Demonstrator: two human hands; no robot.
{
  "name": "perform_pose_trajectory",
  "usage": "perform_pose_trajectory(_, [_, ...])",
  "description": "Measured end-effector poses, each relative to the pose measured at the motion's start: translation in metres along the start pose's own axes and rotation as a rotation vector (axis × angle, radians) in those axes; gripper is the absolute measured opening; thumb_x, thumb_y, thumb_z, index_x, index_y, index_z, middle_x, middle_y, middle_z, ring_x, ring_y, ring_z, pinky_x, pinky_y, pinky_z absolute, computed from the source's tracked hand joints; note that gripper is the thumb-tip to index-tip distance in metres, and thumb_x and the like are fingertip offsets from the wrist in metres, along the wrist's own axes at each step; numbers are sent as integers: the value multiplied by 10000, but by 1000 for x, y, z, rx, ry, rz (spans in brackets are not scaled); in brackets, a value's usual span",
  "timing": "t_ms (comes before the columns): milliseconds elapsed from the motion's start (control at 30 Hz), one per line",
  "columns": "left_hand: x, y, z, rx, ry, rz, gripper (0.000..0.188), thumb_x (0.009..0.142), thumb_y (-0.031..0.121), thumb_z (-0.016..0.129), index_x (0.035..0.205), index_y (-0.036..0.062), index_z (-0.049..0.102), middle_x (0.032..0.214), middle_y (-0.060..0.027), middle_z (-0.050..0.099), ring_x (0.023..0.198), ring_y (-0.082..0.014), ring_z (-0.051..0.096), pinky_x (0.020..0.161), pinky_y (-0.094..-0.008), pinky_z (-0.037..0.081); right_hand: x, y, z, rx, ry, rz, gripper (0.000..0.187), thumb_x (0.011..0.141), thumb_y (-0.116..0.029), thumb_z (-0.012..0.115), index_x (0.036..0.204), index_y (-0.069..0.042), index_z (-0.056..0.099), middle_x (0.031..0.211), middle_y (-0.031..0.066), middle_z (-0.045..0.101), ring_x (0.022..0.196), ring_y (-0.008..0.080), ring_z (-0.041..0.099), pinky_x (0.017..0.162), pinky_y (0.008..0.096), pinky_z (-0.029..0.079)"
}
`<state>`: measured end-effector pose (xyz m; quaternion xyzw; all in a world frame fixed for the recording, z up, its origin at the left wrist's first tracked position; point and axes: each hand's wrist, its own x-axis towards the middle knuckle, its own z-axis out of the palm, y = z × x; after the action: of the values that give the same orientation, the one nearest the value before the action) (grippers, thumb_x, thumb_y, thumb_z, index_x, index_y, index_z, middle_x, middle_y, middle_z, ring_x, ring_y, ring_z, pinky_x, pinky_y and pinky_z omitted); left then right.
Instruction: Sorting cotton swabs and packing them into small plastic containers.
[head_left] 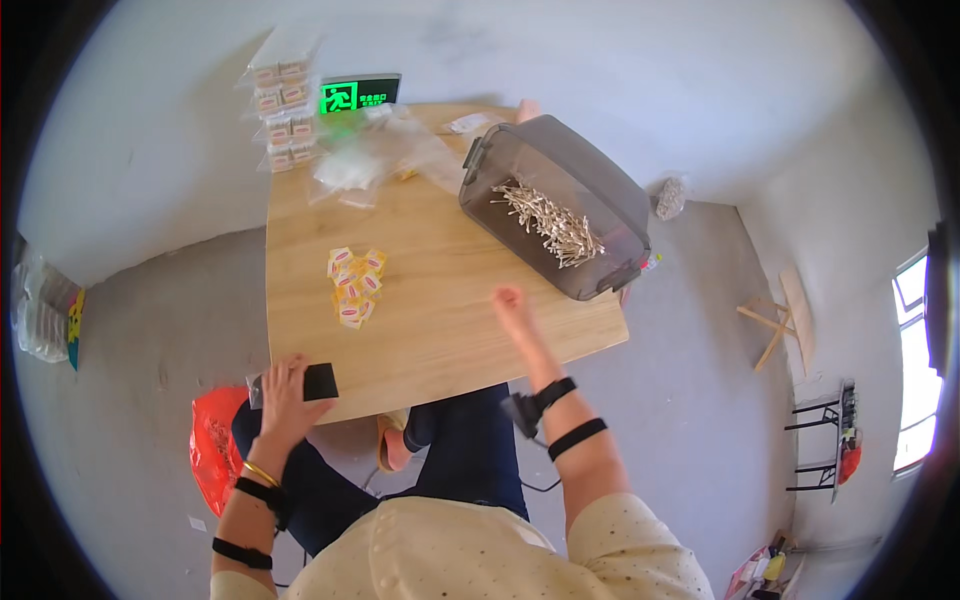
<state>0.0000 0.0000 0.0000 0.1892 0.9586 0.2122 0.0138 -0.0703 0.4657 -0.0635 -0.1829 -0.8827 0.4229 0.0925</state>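
At the near left corner of the table (440, 330), my left hand (287, 400) lies across a flat black rectangular object (320, 381), fingers stretched out and thumb apart. A bit of clear plastic shows at that object's left end. My right hand (512, 307) is closed above the table, just short of the grey bin; whatever its curled fingers hold, if anything, is hidden. Many cotton swabs (552, 228) lie heaped inside the tilted, see-through grey plastic bin (600, 185). Between my hands and farther off, a loose pile of small yellow-and-white labels (355, 285) rests on the wood.
Stacked clear packs (285, 125) stand at the far left, beside loose plastic bags (355, 170) and a green exit sign (355, 95). Below the table's left side sits a red plastic bag (215, 450). A folding wooden stand (785, 320) is at right.
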Motion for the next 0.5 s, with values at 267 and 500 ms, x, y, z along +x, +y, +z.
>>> perform_pose_trajectory(267, [11, 61, 69, 37, -208, 84, 937, 892, 573, 660, 1594, 74, 292, 1662, -218, 196, 1550, -443, 139, 1247, -602, 94, 91, 34, -107, -465, 295, 101, 505, 826, -146, 763, 1284, -83, 560, 1285, 153, 610, 1193, 356, 584, 1024, 455, 484])
perform_pose_trajectory(500, [12, 61, 76, 130, -343, 43, 988, 921, 639, 578, 1639, 88, 180, 1703, -220, 76, 1568, -455, 36, 1231, -647, 15, 115, 41, -115, -833, 207, 149, 690, 806, -115, 771, 1426, -230, 491, 1467, 89, 464, 1369, 360, 431, 1130, 483, 410])
